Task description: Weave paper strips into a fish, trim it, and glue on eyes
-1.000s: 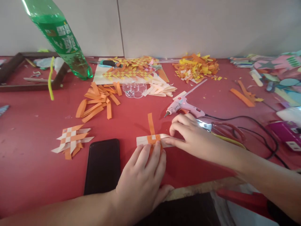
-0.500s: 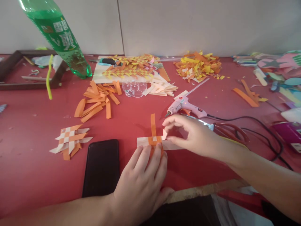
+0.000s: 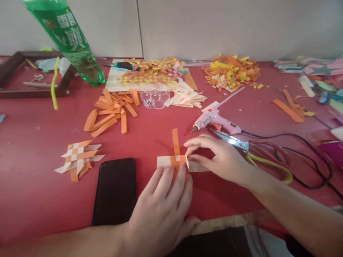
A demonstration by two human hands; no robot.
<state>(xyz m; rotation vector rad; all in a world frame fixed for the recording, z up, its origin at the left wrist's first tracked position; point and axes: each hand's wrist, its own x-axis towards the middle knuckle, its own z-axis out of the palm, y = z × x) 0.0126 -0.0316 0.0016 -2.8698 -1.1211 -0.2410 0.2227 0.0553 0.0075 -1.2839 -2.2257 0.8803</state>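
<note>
Red is the bench (image 3: 227, 200), seen across the frame. At bottom centre, the left hand (image 3: 162, 208) is laid open, fingers slightly spread. At centre right, the right hand (image 3: 221, 157) is loosely curled beside a folded white end. Between, the woven paper (image 3: 174, 160) is pressed by the left fingertips.

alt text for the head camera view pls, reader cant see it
Left hand presses a small orange and cream paper weave on a red table while the right hand pinches at its edge. Around them lie a finished-looking woven fish, black phone, pink glue gun, scissors and paper strips.
</note>
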